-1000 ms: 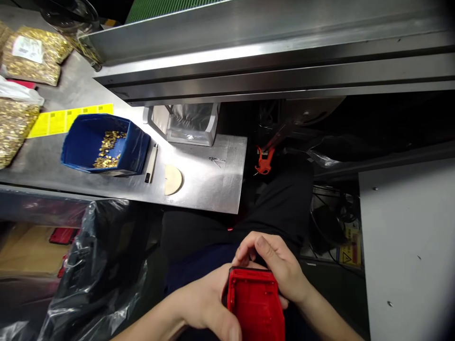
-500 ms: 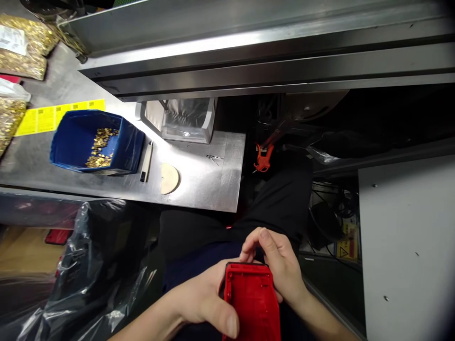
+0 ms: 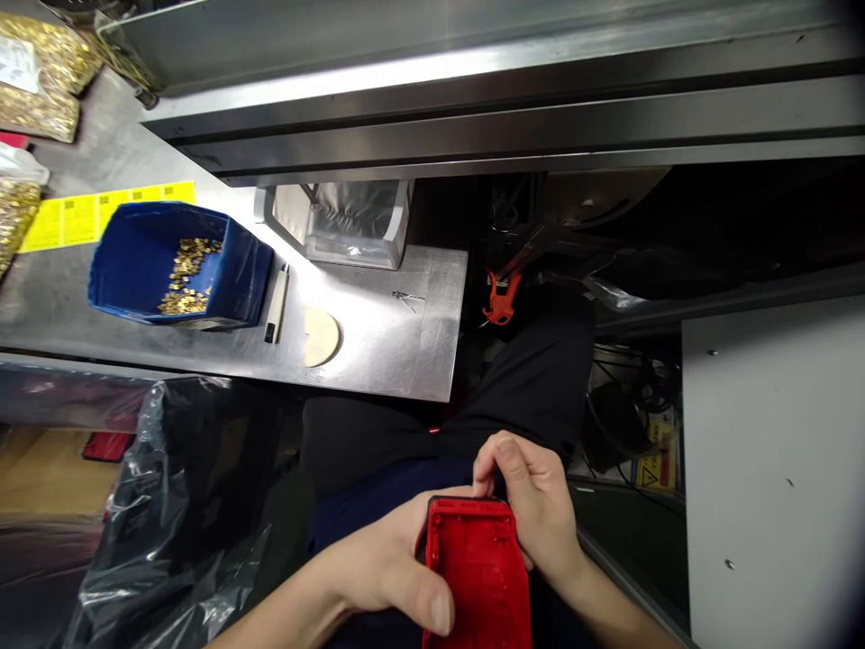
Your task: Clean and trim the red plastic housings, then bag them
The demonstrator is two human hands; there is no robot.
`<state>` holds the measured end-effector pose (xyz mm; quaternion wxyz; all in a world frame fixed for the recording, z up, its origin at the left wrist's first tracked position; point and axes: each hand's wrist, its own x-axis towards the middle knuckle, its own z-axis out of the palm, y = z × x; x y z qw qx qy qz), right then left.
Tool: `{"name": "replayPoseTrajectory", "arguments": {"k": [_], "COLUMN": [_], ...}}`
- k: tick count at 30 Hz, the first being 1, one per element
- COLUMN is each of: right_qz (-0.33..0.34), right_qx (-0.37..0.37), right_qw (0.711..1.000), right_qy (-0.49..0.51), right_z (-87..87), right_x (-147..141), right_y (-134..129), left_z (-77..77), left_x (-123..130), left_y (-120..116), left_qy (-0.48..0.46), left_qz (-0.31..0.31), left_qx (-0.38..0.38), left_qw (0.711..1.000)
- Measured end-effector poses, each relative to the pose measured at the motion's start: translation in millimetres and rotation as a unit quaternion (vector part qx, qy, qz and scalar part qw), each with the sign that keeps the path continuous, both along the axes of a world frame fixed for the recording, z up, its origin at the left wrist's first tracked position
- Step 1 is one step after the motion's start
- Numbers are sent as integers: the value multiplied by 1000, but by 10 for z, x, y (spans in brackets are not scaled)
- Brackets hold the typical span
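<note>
A red plastic housing (image 3: 479, 577), hollow and open toward me with a dark rim at its far end, sits low over my lap. My left hand (image 3: 398, 568) is closed around its left side, the thumb lying along the edge. Against the far right corner is my right hand (image 3: 533, 505), its thumb and forefinger curled together in a pinch. Whatever those fingertips may hold is hidden. The underside of the housing is out of sight.
On the metal bench (image 3: 378, 361) stand a blue bin (image 3: 122, 270) with small brass parts, a pen-like tool (image 3: 277, 306), a round cream disc (image 3: 322, 336) and a clear-fronted bin (image 3: 355, 252). An orange air gun (image 3: 501, 299) hangs beyond my knees. Black plastic sheeting (image 3: 195, 478) lies left; a grey panel (image 3: 777, 469) is right.
My right hand's curled fingertips have shifted slightly right along the housing's far end. My left hand keeps its hold. The view has moved a little.
</note>
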<state>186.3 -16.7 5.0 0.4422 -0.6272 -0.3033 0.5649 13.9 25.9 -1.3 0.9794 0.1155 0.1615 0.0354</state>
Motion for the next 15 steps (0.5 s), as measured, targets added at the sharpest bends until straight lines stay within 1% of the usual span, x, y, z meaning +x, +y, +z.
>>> {"name": "replayPoseTrajectory", "arguments": {"k": [2, 3, 8, 10, 13, 15], "right_qz": [-17, -20, 13, 10, -16, -22], "right_qx": [5, 5, 1, 5, 21, 31], "right_qw": [999, 999, 999, 999, 999, 998], "right_qy": [-38, -41, 49, 30, -41, -44], "right_z": [0, 2, 1, -12, -35, -41], "right_x": [0, -1, -6, -7, -7, -6], "right_y": [-6, -7, -9, -13, -22, -23], "left_z": [1, 1, 3, -4, -27, -45], "left_x": [-3, -3, 3, 0, -11, -18], "left_y": [1, 3, 10, 5, -8, -18], "left_qy": [3, 4, -4, 2, 9, 9], "left_qz": [4, 4, -4, -6, -5, -4], "left_qx": [-2, -1, 14, 9, -4, -4], "left_qw": [1000, 1000, 1000, 1000, 1000, 1000]}}
